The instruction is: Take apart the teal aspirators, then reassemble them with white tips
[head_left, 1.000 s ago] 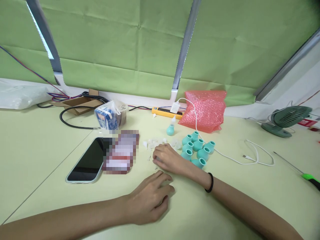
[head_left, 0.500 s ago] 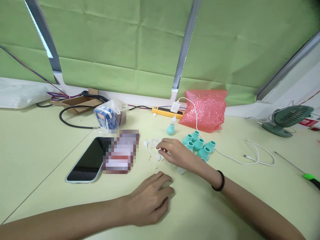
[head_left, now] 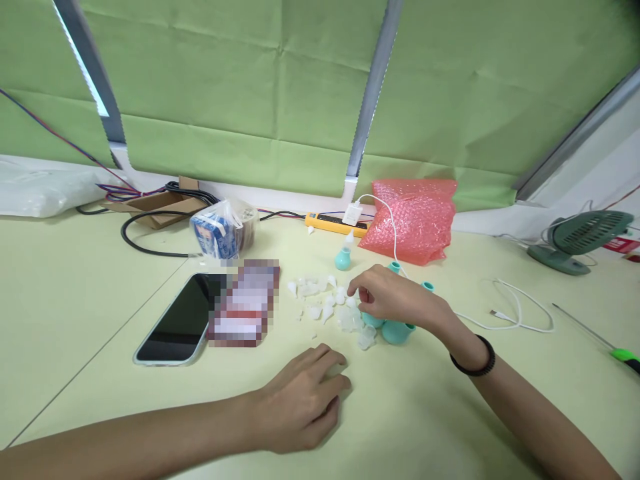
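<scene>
My right hand (head_left: 393,293) hovers over the right side of a loose pile, its fingers bent and thumb and fingertips a little apart; nothing shows between them. Below and left of it lie white pointed tips (head_left: 327,313) and translucent soft pieces (head_left: 350,319). Several teal rubber bulbs (head_left: 397,332) with open necks stand beneath and behind this hand, partly hidden by it. Farther back, one teal bulb (head_left: 343,259) stands upright with a clear piece and white tip on top. My left hand (head_left: 305,400) rests on the table nearer me, fingers spread and slightly curled, holding nothing.
Two phones (head_left: 175,323) lie left of the pile. Behind them sits a plastic-wrapped blue package (head_left: 217,230). A yellow power strip (head_left: 333,225) and pink bubble-wrap bag (head_left: 413,220) line the back. On the right are a white cable (head_left: 517,313), green fan (head_left: 575,240) and screwdriver (head_left: 623,357).
My right hand has moved right, from the small white pieces to over the teal bulbs, uncovering more of the pile. My left hand has stayed in place.
</scene>
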Motion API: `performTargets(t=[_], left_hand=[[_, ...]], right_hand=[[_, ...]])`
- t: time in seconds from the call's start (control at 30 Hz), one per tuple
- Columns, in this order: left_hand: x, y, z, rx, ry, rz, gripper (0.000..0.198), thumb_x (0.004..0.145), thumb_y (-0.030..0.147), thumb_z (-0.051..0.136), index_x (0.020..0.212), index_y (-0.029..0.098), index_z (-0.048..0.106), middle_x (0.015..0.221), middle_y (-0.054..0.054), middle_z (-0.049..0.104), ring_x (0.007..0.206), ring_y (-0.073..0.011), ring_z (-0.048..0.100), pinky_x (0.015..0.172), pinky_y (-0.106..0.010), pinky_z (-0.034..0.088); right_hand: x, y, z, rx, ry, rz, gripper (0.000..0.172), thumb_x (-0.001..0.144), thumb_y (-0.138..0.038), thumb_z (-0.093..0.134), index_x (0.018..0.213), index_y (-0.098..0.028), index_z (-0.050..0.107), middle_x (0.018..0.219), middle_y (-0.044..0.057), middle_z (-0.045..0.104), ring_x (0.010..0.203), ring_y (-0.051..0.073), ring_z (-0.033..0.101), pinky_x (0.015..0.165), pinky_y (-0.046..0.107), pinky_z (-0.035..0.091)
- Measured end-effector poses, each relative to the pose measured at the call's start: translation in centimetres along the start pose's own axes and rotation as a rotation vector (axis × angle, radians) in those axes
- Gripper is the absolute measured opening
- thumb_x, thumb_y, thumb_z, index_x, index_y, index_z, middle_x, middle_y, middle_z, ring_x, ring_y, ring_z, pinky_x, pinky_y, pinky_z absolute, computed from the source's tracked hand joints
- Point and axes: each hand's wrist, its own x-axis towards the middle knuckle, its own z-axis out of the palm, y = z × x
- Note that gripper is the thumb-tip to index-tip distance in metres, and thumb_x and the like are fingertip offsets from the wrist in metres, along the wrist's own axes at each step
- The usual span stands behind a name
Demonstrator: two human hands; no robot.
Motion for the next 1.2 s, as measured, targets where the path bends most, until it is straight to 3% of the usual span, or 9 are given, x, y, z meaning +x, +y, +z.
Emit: performTargets(t=[0.2,0.4,0.57,0.73,0.93,1.0,1.1,1.2], left_hand=[[0.1,0.0,0.0,0.008,-0.010,0.003,0.022,0.075,0.011,0.037,0.093,0.012,0.051,0.094,-0.012,0.048,0.085,-0.0217,0.044,0.075,-0.035,0.039],[0.0,0.0,0.1,0.027,-0.012,0.008,0.021,0.075,0.012,0.038,0.090,0.012,0.051,0.092,-0.012,0.048,0.083,-0.0216,0.044,0.073,-0.035,0.039],[-0.2,0.0,0.2,0.032,-0.027,0.002,0.020,0.075,0.012,0.038,0.090,0.012,0.052,0.095,-0.012,0.048,0.083,-0.0219,0.044,0.073,-0.035,0.039],[-0.1,0.0,0.2,0.031,-0.019,0.003,0.019,0.075,0.012,0.038,0.089,0.012,0.051,0.095,-0.012,0.048,0.083,-0.0218,0.044,0.073,-0.035,0.039],[-0.1,-0.1,0.2,-0.026,0.064,-0.006,0.021,0.074,0.011,0.038,0.093,0.015,0.047,0.093,-0.011,0.050,0.083,-0.0215,0.044,0.073,-0.034,0.038],[-0.2,-0.2,0.2,-0.105,0.181,-0.064,0.018,0.075,0.011,0.038,0.091,0.016,0.043,0.090,-0.009,0.049,0.082,-0.0202,0.044,0.071,-0.033,0.038],[-0.2,-0.5,0.2,-0.280,0.326,-0.289,0.007,0.077,0.017,0.042,0.083,0.018,0.038,0.078,-0.003,0.046,0.071,-0.0154,0.042,0.063,-0.028,0.037],[0.1,-0.7,0.0,-0.562,0.388,-0.516,0.018,0.078,0.028,0.048,0.077,0.020,0.032,0.071,0.002,0.041,0.060,-0.0109,0.038,0.054,-0.023,0.033]], right_hand=[[0.5,-1.5,1.1,-0.187,0.004,-0.123,0.025,0.069,-0.006,0.047,0.086,-0.019,0.059,0.079,0.004,0.059,0.074,0.016,0.052,0.051,0.023,0.025],[1.7,-2.4,2.9,-0.391,0.037,-0.104,0.021,0.074,-0.003,0.041,0.079,-0.015,0.058,0.077,0.006,0.057,0.062,0.015,0.052,0.045,0.026,0.015],[1.0,-1.3,1.8,-0.284,-0.017,-0.173,0.020,0.073,-0.007,0.047,0.080,-0.020,0.060,0.076,0.002,0.058,0.068,0.015,0.053,0.048,0.024,0.020],[0.2,-1.5,1.9,-0.190,-0.106,-0.226,0.032,0.066,-0.002,0.050,0.088,-0.023,0.059,0.079,0.002,0.059,0.074,0.016,0.052,0.055,0.023,0.025],[0.6,-2.7,2.7,-0.242,-0.118,-0.273,0.024,0.065,0.002,0.045,0.072,-0.016,0.059,0.067,0.003,0.058,0.063,0.015,0.051,0.050,0.023,0.023],[0.5,-2.5,2.4,-0.157,-0.099,-0.305,0.024,0.066,0.000,0.046,0.076,-0.017,0.059,0.070,0.002,0.058,0.065,0.014,0.051,0.053,0.023,0.026],[0.1,-2.2,1.3,-0.006,-0.066,-0.342,0.031,0.065,-0.001,0.047,0.087,-0.019,0.059,0.076,0.001,0.058,0.070,0.013,0.050,0.060,0.022,0.030],[-0.4,-2.9,0.3,0.068,-0.042,-0.380,0.032,0.066,-0.001,0.045,0.089,-0.019,0.058,0.072,0.000,0.057,0.066,0.011,0.048,0.060,0.022,0.031]])
